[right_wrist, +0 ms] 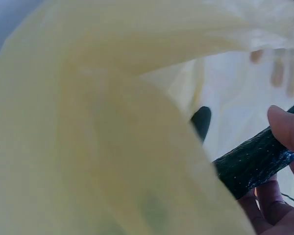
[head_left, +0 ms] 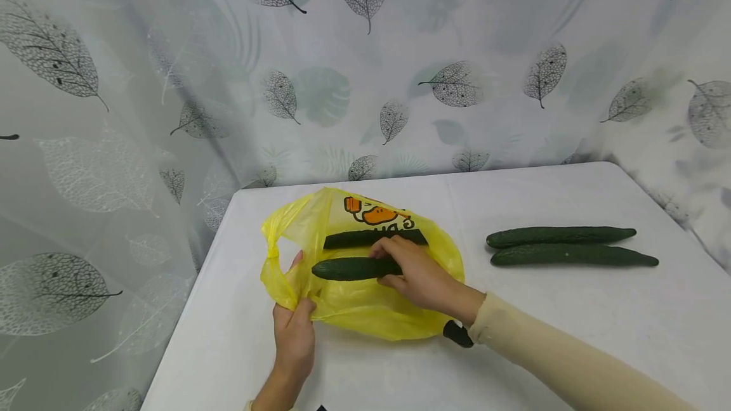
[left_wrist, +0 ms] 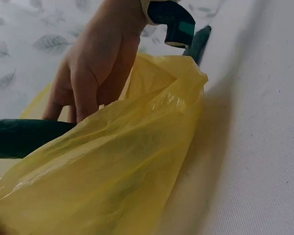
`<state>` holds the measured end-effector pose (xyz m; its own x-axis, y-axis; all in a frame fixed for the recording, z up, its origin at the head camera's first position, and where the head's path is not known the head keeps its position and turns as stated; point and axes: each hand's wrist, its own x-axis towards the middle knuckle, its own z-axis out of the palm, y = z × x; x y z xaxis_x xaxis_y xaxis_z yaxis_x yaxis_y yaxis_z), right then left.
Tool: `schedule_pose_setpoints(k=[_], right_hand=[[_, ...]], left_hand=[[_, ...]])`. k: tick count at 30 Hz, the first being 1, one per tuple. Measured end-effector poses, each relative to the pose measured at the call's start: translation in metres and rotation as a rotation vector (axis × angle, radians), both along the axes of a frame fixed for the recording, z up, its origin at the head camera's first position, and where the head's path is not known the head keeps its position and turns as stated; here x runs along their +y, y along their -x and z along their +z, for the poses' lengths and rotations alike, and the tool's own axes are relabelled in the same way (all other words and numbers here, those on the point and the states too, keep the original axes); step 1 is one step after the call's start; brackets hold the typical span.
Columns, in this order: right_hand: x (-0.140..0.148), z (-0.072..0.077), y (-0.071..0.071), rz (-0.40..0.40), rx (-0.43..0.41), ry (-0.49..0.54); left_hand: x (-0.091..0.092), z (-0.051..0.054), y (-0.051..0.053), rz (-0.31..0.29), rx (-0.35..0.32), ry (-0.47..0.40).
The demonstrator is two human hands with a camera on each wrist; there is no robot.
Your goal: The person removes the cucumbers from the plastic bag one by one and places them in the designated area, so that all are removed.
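A yellow plastic bag [head_left: 388, 322] with an orange printed figure lies spread on the table. My left hand [head_left: 296, 340] grips its near left edge beside the knotted handle, with some fingers behind the plastic. My right hand [head_left: 421, 276] holds a dark green cucumber [head_left: 351, 268] between thumb and fingers, level, at the mouth of the bag. In the right wrist view the thumb lies along this cucumber [right_wrist: 252, 161], and the bag hides one end. Just beyond it, a second cucumber [head_left: 365, 239] lies at the bag, parallel to the held one.
Two more cucumbers [head_left: 562, 236] [head_left: 571, 255] lie side by side on the right of the white table [head_left: 548, 322]. A leaf-patterned curtain [head_left: 400, 68] hangs behind and to the left. A dark device [left_wrist: 174, 22] is worn on the right wrist.
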<state>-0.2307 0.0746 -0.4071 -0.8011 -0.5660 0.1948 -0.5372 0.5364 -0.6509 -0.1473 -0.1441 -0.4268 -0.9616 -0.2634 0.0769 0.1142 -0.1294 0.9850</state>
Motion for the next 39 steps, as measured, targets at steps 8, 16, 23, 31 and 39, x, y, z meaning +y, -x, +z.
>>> schedule_pose_setpoints(k=[8,16,23,31,39], right_hand=[[0.002,0.019,-0.01,0.043,-0.123,0.164],[0.003,0.037,-0.016,0.099,-0.215,0.361],[0.005,0.058,-0.021,0.111,-0.228,0.468],[0.016,0.087,-0.028,0.172,-0.177,0.613],[0.039,0.12,-0.034,0.252,-0.128,0.75]], left_hand=[[0.0,-0.001,0.001,0.001,0.004,-0.009],[-0.001,-0.001,0.0,-0.014,0.008,-0.008],[-0.001,-0.001,0.0,-0.019,0.013,-0.008],[-0.001,0.0,-0.001,-0.021,0.015,-0.002],[-0.002,-0.001,-0.001,-0.043,0.032,0.009]])
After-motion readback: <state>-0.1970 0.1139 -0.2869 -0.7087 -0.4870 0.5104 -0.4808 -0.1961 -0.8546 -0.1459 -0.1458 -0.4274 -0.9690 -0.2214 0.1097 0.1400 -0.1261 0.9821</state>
